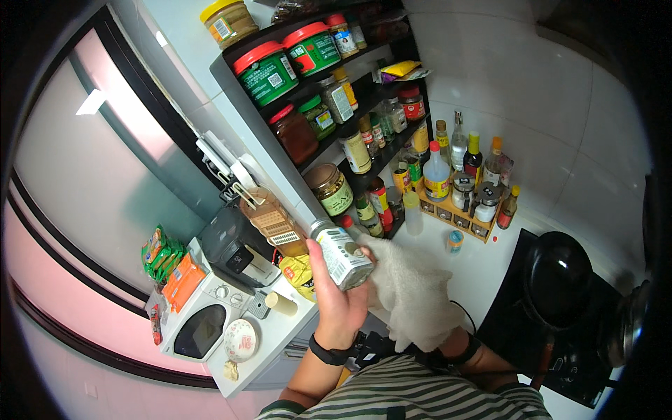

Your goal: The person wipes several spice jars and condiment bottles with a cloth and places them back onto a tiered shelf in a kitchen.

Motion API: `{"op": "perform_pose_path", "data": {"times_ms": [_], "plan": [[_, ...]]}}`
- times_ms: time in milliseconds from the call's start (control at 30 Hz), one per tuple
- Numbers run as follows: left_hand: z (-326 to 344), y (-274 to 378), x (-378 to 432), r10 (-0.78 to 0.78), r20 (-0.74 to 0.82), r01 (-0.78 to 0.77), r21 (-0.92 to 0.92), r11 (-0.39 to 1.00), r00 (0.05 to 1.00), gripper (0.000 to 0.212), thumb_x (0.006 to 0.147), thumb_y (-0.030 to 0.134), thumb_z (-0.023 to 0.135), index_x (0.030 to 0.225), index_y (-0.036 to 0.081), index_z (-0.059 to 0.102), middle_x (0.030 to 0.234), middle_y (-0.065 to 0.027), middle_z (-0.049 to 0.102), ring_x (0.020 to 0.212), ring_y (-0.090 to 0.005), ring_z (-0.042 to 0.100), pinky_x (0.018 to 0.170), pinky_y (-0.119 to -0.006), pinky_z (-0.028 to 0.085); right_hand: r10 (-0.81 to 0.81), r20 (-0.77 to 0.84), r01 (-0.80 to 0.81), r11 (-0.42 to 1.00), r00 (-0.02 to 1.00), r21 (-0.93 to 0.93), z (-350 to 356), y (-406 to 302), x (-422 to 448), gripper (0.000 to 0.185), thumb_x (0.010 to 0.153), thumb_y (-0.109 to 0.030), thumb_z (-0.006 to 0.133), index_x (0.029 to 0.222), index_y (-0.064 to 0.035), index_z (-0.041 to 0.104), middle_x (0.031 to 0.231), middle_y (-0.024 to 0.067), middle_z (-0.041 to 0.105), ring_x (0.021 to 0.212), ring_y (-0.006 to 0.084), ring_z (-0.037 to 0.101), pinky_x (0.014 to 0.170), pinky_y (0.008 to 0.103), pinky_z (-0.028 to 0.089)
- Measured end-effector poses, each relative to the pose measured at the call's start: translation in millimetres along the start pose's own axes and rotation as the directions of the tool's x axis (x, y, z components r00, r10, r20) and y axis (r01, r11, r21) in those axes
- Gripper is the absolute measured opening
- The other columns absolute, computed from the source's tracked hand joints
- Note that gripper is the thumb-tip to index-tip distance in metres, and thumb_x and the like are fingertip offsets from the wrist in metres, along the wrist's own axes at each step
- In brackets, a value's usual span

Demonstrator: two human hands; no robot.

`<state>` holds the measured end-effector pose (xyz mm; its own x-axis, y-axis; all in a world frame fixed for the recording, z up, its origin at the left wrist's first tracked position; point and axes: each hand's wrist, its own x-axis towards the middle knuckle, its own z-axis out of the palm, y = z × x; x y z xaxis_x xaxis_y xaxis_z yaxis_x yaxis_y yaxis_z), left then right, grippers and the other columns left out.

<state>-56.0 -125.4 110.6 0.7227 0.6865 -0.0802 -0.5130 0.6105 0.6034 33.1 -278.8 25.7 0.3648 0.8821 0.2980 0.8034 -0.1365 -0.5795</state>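
Observation:
My left hand (338,302) grips a clear jar with a metal lid and a printed label (338,254), held tilted in front of me. To its right, a pale grey cloth (417,289) hangs over my right hand (451,336) and hides nearly all of it; only the wrist with a black band shows. The cloth's upper edge touches or nearly touches the jar. Beyond the jar stands a black spice shelf (310,178) filled with jars and bottles, among them a wide jar with a brown lid (329,189).
Right of the shelf, a wooden condiment rack (457,216) carries bottles and glass pots. A black wok (557,281) sits on the black cooktop (504,310) at right. At left are a white microwave (202,320), an air fryer (231,247), a patterned bowl (241,340) and a brown grater (273,220).

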Motion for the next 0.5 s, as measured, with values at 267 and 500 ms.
{"op": "perform_pose_path", "data": {"times_ms": [267,500], "plan": [[-10,-37,-27,-0.138,0.104,0.138,0.013,0.99,0.985,0.072,0.137,0.072,0.058,0.166,0.009,0.076,0.157,-0.0162,0.089,0.144,-0.0342,0.087,0.13,-0.053,0.068,-0.069,-0.467,0.174,0.967,0.882,0.187,27,30,15,0.068,0.112,-0.032,0.094,0.173,-0.0074,0.076,0.167,0.0215,0.076,0.155,0.0473,0.071,0.137,0.0581,0.055],[-27,-49,-27,-0.116,0.148,0.079,0.234,0.969,0.982,0.069,0.138,0.064,0.062,0.175,0.006,0.067,0.162,-0.017,0.086,0.147,-0.0311,0.086,0.13,-0.052,0.068,0.129,-0.441,0.132,0.848,0.888,0.514,51,87,7,0.064,0.125,-0.03,0.082,0.183,-0.0069,0.065,0.174,0.0178,0.073,0.162,0.0377,0.069,0.143,0.0518,0.052]]}}
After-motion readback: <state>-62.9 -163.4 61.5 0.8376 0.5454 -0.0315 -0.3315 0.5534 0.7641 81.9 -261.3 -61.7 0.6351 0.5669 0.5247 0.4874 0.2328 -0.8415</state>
